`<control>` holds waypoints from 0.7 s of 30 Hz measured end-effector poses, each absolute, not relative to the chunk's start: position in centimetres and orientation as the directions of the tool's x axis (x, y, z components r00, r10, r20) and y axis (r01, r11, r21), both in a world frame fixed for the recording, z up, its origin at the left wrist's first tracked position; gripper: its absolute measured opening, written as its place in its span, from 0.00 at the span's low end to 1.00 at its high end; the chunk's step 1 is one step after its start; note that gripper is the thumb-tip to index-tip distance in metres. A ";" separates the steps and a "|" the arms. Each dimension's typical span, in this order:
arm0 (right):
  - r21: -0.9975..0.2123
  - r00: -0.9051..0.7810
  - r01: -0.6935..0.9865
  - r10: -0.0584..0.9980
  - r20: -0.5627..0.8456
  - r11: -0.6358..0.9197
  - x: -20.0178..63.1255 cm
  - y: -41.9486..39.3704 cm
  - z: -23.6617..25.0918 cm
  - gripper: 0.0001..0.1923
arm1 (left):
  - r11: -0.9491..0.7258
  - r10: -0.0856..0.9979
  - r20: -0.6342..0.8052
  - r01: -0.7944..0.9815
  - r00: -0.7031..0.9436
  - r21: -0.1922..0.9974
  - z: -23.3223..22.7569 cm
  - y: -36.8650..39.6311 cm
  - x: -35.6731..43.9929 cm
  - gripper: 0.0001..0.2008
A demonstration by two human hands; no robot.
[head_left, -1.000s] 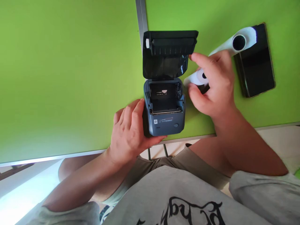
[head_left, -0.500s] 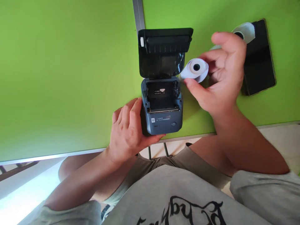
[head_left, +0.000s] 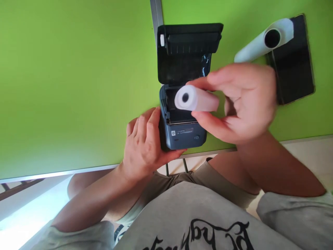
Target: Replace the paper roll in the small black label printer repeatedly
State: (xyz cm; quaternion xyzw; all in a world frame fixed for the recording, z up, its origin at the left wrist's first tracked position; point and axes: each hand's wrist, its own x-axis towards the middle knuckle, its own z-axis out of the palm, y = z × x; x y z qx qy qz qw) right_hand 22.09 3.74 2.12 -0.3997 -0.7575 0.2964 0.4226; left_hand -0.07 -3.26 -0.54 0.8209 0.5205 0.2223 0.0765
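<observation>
A dark blue label printer [head_left: 186, 139] stands near the table's front edge, its black lid [head_left: 187, 66] flipped up and its paper bay exposed. My left hand [head_left: 143, 142] is wrapped round the printer's left side and front corner, thumb along the front. Between the thumb and fingers of my right hand [head_left: 241, 100] is a small white paper roll [head_left: 191, 99], its round end with a dark core turned to the left. The roll is above the bay and covers much of it; whether it touches the printer I cannot tell.
A larger pale roll [head_left: 255, 45] with a wide dark core lies at the right, against a black phone [head_left: 293, 66]. A grey seam strip [head_left: 156, 14] crosses the green table [head_left: 78, 86]. My legs are below the table's front edge.
My right hand has moved left with the paper roll, from beside the printer to over its bay. The pale roll is more fully uncovered. My left hand keeps its grip.
</observation>
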 end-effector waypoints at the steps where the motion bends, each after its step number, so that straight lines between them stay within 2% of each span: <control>1: -0.792 -0.332 0.358 0.861 0.386 0.494 21.6 3.5 2.0 0.22 | -0.447 0.889 0.280 0.819 0.362 0.361 -0.5 -3.3 -0.1 0.49; 4: -0.734 -0.340 0.373 0.819 0.462 0.568 20.7 3.6 1.4 0.15 | -0.460 0.884 0.272 0.809 0.380 0.366 -0.4 -3.3 -0.2 0.48; 7: -0.638 -0.354 0.417 0.762 0.542 0.648 20.7 4.1 1.2 0.14 | -0.471 0.879 0.264 0.802 0.396 0.367 -0.4 -3.3 -0.3 0.47; 11: -0.589 -0.367 0.421 0.723 0.585 0.690 21.1 4.7 1.2 0.14 | -0.485 0.872 0.274 0.798 0.407 0.357 -0.4 -3.3 -0.3 0.46; 16: -0.608 -0.452 0.417 0.734 0.506 0.676 21.3 4.9 1.4 0.09 | -0.487 0.870 0.280 0.799 0.406 0.354 -0.4 -3.3 -0.2 0.46; 21: -0.622 -0.435 0.423 0.750 0.498 0.658 21.3 4.9 1.4 0.05 | -0.472 0.879 0.268 0.804 0.395 0.361 -0.3 -3.3 -0.2 0.46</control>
